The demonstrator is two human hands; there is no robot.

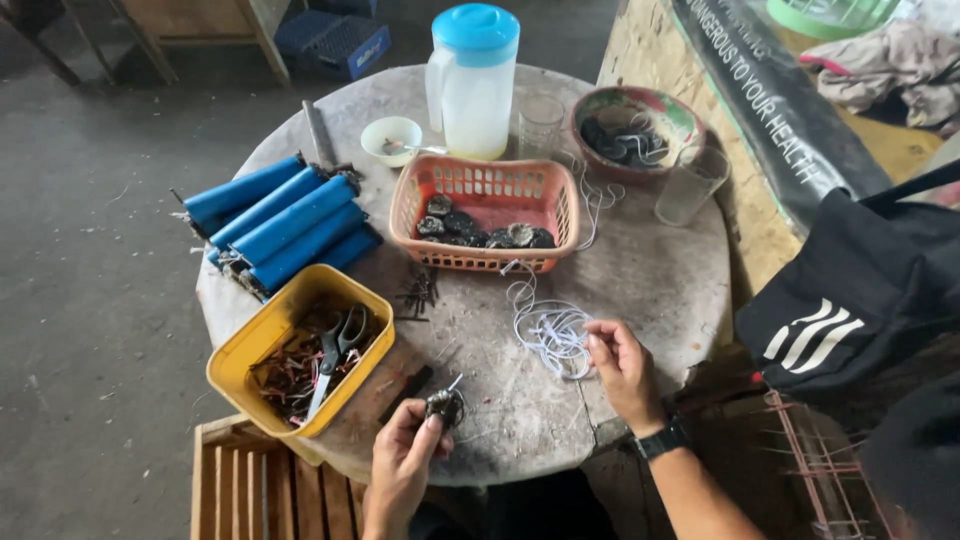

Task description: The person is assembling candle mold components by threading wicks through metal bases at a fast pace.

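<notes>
Hands working at the near edge of the round table (pixel 640 270). Left hand (pixel 400 465) is closing its fingers on a small dark lump (pixel 445 405), held just above the tabletop; can't tell what it is, maybe a shell or a crab like the ones in the basket. Right hand (pixel 622 368) is pinching into the tangle of white string (pixel 550 330), fingertips together on a strand, watch (pixel 662 440) on the wrist. Looks like the tying step: lump is picked, string is being pulled free. Judging from this, the next move is needing one loose length separated from the tangle and brought across to the lump. Left of the hands, yellow tub (pixel 240 350) is holding scissors (pixel 335 355) over dark scraps. Further out, orange basket (pixel 490 185) with more dark lumps, blue tubes (pixel 285 220), then jug (pixel 470 85), small bowl (pixel 390 138), glasses, painted bowl (pixel 675 115). Wooden crate (pixel 250 480) is cut off at the frame's bottom. Black bag (pixel 860 290) is blocking the right side.
</notes>
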